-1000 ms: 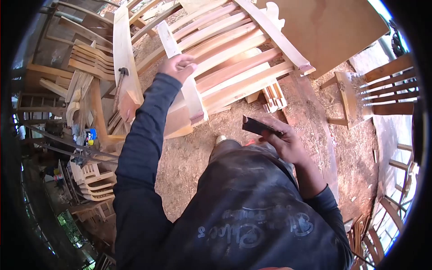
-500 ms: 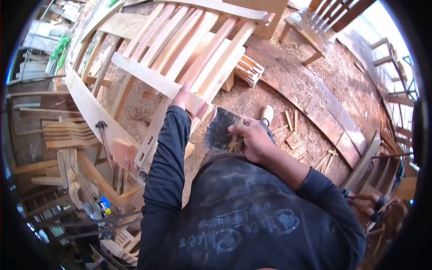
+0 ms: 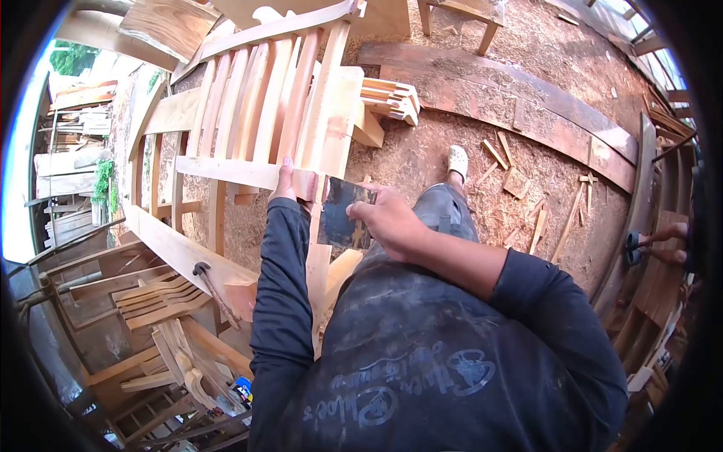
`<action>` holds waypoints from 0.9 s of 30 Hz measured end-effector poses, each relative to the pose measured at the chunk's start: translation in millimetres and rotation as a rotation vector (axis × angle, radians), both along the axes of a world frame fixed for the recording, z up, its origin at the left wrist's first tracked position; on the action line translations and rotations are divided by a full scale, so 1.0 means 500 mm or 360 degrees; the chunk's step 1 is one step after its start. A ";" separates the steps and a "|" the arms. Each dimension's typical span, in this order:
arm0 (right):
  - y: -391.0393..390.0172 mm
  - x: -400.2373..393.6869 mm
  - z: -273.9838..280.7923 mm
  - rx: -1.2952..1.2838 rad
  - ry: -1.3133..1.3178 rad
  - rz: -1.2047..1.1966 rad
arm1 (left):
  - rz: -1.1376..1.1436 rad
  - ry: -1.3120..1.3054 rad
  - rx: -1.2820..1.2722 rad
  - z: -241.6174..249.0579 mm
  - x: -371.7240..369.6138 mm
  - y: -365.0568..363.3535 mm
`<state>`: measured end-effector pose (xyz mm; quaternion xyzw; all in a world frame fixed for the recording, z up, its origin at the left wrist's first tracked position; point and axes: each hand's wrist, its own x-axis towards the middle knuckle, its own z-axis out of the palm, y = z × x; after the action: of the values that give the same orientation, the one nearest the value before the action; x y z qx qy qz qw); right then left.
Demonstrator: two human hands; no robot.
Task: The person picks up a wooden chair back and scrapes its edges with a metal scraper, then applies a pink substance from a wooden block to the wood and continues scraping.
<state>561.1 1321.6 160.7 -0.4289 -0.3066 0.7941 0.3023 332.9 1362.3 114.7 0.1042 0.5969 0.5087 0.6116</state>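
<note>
My left hand (image 3: 285,181) is closed around the end of the light wooden bottom rail (image 3: 230,170) of a slatted frame (image 3: 263,102). The frame lies slanted, its several slats running up to a curved top rail (image 3: 282,29). Pinched in my right hand (image 3: 393,226) is a dark, flat, rectangular piece (image 3: 340,213) with worn tan patches, thumb on its face. Its far edge comes right beside the rail's end, close to my left fingers.
A hammer (image 3: 206,280) lies on a pale board (image 3: 177,245) at left, beside a wood block (image 3: 241,296). Curved slats (image 3: 162,297) are stacked farther left. Long planks (image 3: 482,98) and offcuts (image 3: 517,182) lie on the shaving-covered ground. At far right, another person's foot (image 3: 655,247) shows.
The view has swung, so the frame appears more upright and farther left. Both hands keep their holds, and the dark piece stays beside the rail's end.
</note>
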 end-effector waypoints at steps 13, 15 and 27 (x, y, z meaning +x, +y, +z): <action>0.015 -0.034 0.105 0.0335 -0.0390 0.0111 | 0.0290 0.0013 -0.0052 0.010 0.010 0.009; 0.016 -0.034 0.137 0.0311 -0.0377 0.0083 | 0.0326 0.0046 -0.0063 0.013 0.014 0.010; 0.024 -0.032 0.185 0.0220 -0.0508 0.0114 | 0.0464 0.0171 -0.0084 -0.010 0.012 0.011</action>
<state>544.9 1333.7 253.3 -0.5164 -0.4197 0.7033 0.2502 339.0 1368.0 109.7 0.0274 0.6508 0.5700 0.5008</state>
